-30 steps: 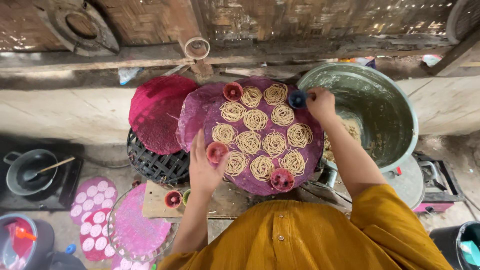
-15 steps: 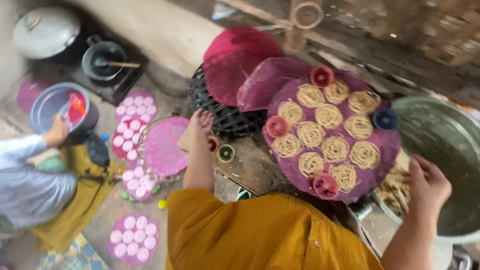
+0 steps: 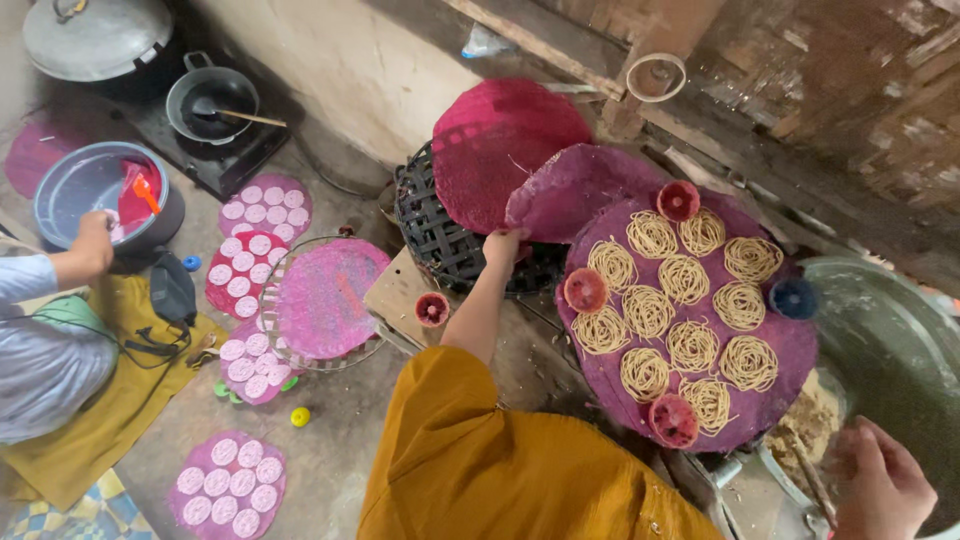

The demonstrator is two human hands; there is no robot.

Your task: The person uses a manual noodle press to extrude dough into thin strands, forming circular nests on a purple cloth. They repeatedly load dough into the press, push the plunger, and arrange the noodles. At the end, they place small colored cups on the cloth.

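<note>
Since the earlier frame the left hand (image 3: 503, 245) has reached the purple mat (image 3: 580, 190), fingers closing on its edge, best lifted flat, while the right hand (image 3: 880, 485) hangs loosely curled, holding nothing, by the metal basin (image 3: 890, 330).

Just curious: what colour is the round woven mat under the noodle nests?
Purple, seen in the head view: the round woven mat under the noodle nests.

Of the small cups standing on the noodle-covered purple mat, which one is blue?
The small cup at the mat's right edge, beside the big metal pot; the other three are red.
</note>
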